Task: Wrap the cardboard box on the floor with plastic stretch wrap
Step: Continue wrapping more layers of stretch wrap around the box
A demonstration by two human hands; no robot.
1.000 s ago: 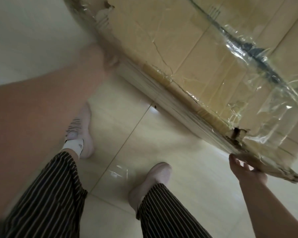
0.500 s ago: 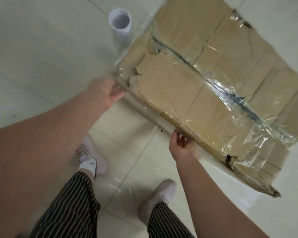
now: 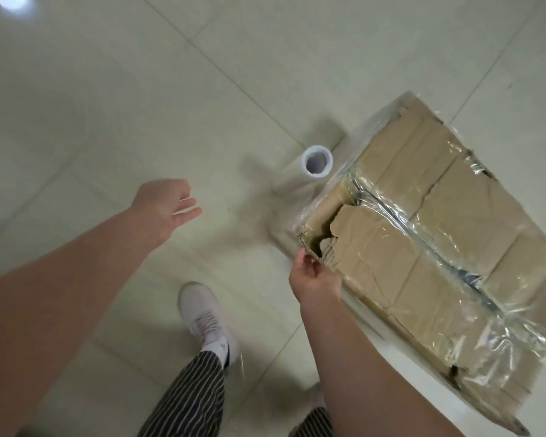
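A worn brown cardboard box (image 3: 423, 247), partly covered in clear stretch film, lies on the tiled floor at the right. Its near left corner is torn open. My right hand (image 3: 314, 279) grips that torn corner edge with curled fingers. A roll of stretch wrap (image 3: 309, 171) with a white core stands upright on the floor just left of the box, film still running from it to the box. My left hand (image 3: 164, 206) hovers over bare floor to the left of the roll, fingers relaxed, holding nothing.
Pale glossy floor tiles (image 3: 139, 105) stretch all around. My left foot in a light sneaker (image 3: 202, 313) stands below the hands, with striped trouser legs (image 3: 189, 402) at the bottom edge.
The box has gone down from a tilted, lifted position to the floor. My left hand let go of its corner and moved left. My right hand shifted along the edge to the torn corner.
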